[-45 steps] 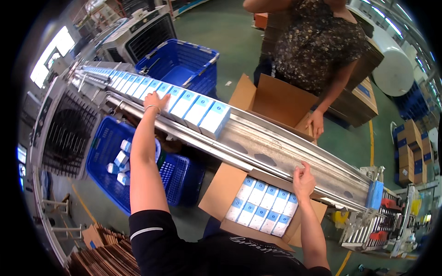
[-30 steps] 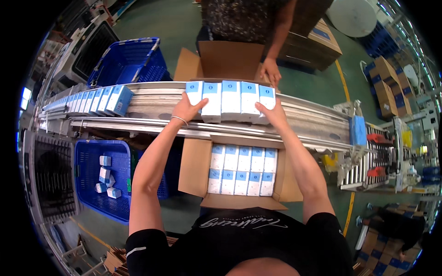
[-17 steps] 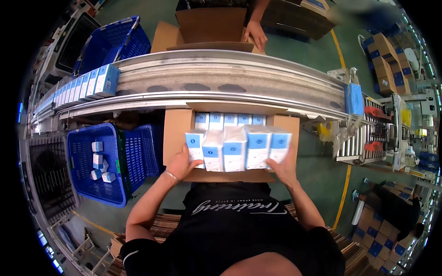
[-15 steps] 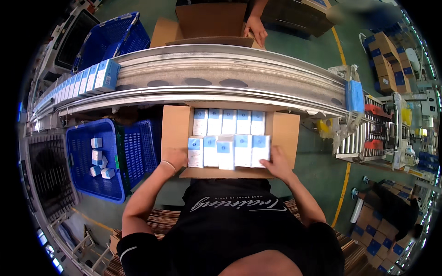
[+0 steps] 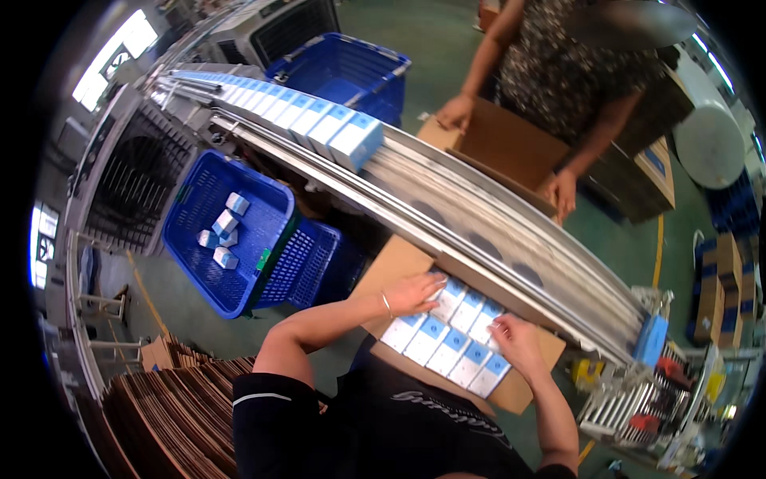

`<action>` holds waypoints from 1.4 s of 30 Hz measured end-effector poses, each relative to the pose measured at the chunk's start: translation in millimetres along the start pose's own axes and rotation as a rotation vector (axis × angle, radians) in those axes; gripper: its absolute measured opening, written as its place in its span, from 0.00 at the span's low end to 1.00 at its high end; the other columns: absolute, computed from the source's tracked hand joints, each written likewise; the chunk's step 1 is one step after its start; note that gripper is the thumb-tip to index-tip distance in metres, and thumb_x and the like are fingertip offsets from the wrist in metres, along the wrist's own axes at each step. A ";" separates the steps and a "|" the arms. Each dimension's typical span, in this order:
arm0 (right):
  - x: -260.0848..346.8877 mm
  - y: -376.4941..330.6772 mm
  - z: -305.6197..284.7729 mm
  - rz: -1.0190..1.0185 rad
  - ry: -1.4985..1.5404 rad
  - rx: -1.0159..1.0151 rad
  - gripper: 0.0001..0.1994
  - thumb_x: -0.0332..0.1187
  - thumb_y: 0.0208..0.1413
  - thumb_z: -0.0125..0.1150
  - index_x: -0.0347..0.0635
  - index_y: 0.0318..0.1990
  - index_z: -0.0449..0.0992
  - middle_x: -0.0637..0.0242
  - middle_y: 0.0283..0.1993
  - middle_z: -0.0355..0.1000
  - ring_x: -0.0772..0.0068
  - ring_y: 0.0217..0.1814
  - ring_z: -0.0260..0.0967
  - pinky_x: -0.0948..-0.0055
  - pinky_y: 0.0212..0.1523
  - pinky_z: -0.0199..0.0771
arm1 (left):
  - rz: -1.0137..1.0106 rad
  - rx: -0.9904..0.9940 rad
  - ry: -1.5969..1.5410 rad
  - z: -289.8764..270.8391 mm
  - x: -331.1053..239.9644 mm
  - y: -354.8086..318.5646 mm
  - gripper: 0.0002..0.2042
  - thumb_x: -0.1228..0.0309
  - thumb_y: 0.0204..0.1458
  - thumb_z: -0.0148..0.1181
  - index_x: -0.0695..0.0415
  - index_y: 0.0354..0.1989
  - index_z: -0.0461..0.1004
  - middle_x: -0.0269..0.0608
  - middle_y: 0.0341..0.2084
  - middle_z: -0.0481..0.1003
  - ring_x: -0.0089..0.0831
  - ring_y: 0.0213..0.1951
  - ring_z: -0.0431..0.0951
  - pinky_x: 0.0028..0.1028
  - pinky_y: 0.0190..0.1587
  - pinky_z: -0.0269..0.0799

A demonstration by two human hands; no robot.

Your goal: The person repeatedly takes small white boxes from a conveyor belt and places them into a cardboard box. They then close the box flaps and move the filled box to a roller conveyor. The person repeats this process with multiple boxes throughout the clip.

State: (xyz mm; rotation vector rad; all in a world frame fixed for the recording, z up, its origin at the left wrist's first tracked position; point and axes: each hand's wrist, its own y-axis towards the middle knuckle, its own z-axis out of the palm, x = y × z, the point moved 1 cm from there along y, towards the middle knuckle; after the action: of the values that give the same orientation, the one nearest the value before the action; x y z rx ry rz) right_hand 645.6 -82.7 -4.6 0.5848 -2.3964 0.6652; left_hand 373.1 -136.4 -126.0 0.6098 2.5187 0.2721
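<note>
Two rows of blue-and-white boxes [image 5: 455,342] sit in the carton [image 5: 399,259]. At its left, the left hand [image 5: 416,294] rests opened fingers on them; at its right, the right hand [image 5: 516,342] has curled fingers over some, grip unclear.

Left head-worn fisheye, looking down, close above open carton [image 5: 395,267]
</note>
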 end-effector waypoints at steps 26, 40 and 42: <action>-13.3 166.6 -34.0 0.262 0.575 -0.479 0.38 0.54 0.45 0.62 0.28 0.52 0.61 0.53 0.41 0.73 0.62 0.42 0.72 0.69 0.43 0.69 | -0.782 -0.029 -0.010 -137.5 138.6 136.4 0.49 0.35 0.36 0.58 0.77 0.48 0.57 0.69 0.38 0.71 0.55 0.43 0.73 0.38 0.45 0.69; -61.2 -65.7 39.6 -0.093 0.426 -0.952 0.38 0.39 0.38 0.71 0.33 0.55 0.56 0.50 0.48 0.65 0.55 0.51 0.64 0.64 0.49 0.67 | -0.227 -0.452 -0.285 -44.6 -62.2 -0.2 0.36 0.58 0.42 0.67 0.70 0.51 0.56 0.55 0.42 0.66 0.47 0.45 0.69 0.37 0.46 0.66; -90.4 -70.9 76.3 0.111 0.274 -0.741 0.35 0.40 0.41 0.69 0.33 0.55 0.58 0.47 0.47 0.65 0.52 0.47 0.67 0.62 0.46 0.69 | -0.519 0.049 -0.194 -7.8 -50.4 -14.3 0.33 0.53 0.47 0.60 0.70 0.49 0.58 0.61 0.42 0.66 0.51 0.43 0.71 0.38 0.43 0.68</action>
State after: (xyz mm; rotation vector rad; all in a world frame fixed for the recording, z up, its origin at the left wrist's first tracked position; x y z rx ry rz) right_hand 719.1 -159.3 -92.8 0.0393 -2.1997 -0.1224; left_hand 401.8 -173.3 -101.2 -0.0149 2.3954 -0.0388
